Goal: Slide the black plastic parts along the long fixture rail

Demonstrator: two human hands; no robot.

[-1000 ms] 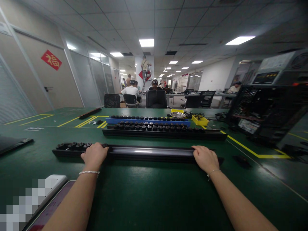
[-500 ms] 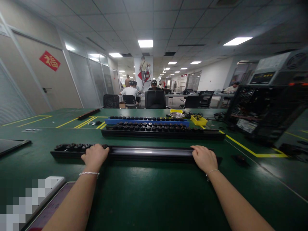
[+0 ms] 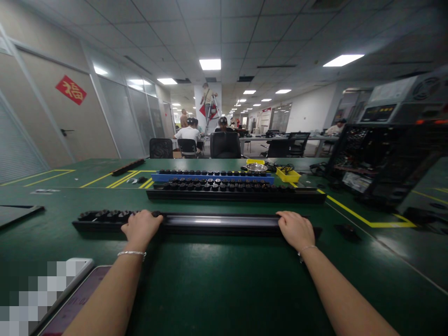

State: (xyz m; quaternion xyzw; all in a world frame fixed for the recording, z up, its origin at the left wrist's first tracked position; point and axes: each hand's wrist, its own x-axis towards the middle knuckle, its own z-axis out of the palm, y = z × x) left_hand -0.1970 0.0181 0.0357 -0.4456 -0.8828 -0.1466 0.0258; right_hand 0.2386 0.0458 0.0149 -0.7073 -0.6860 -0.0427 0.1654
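A long black rail (image 3: 217,225) lies crosswise on the green table in front of me, its bare stretch shining between my hands. My left hand (image 3: 143,229) is closed over it left of the middle, by a small black part at the thumb; the fingertips are hidden behind the rail. To the left of that hand, several black round pieces (image 3: 105,214) sit in a row in the rail. Near the right end, my right hand (image 3: 297,229) grips the rail, fingers over the far edge.
Beyond it lie another black rail (image 3: 238,196) with round pieces and a blue rail (image 3: 213,178). A metal dish (image 3: 256,166) and a yellow bin (image 3: 288,175) stand behind them. An open computer case (image 3: 367,163) is at right; a phone (image 3: 75,298) lies lower left.
My left hand has slid slightly to the right along the rail. My right hand keeps its place on the rail, and the view has shifted a little.
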